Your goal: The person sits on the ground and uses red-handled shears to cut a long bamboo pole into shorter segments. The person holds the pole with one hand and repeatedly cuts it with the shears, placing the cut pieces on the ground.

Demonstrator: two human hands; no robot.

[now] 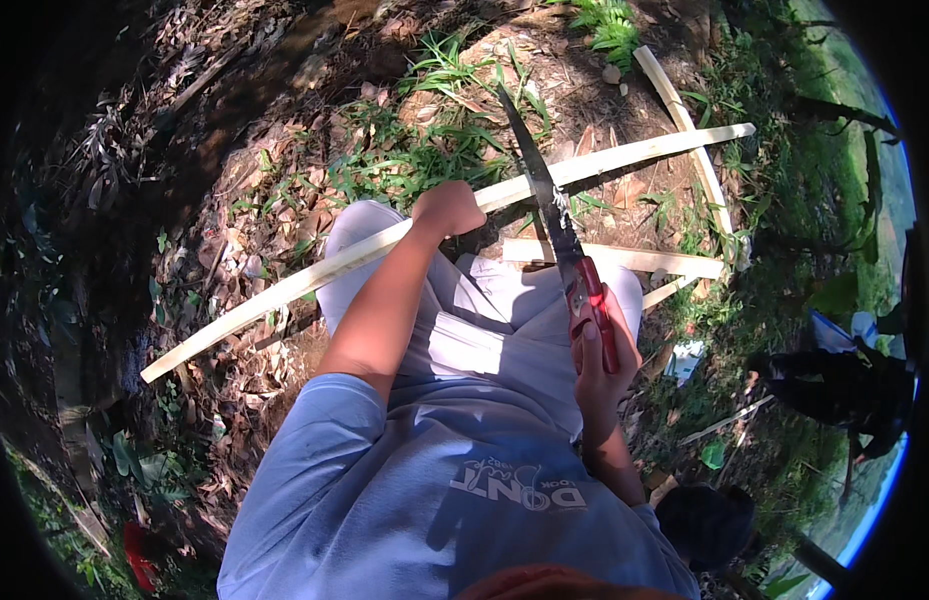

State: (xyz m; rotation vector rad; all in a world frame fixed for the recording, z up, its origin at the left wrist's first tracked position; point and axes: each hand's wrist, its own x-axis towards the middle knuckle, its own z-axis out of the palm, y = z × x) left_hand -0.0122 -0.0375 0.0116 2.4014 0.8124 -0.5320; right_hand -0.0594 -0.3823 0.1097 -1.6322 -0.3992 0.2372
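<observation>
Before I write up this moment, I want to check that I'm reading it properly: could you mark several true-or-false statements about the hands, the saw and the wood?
1. The right hand holds the red handle of a dark-bladed hand saw. True.
2. The left hand grips a long, pale wooden strip. True.
3. In this view, the saw crosses the strip left of the left hand. False: it crosses to the right of it.
4. The strip passes across the pale cloth trousers at the left knee. True.
5. That strip is the only wooden one in view. False: other pale wooden strips show near its right end.
</observation>
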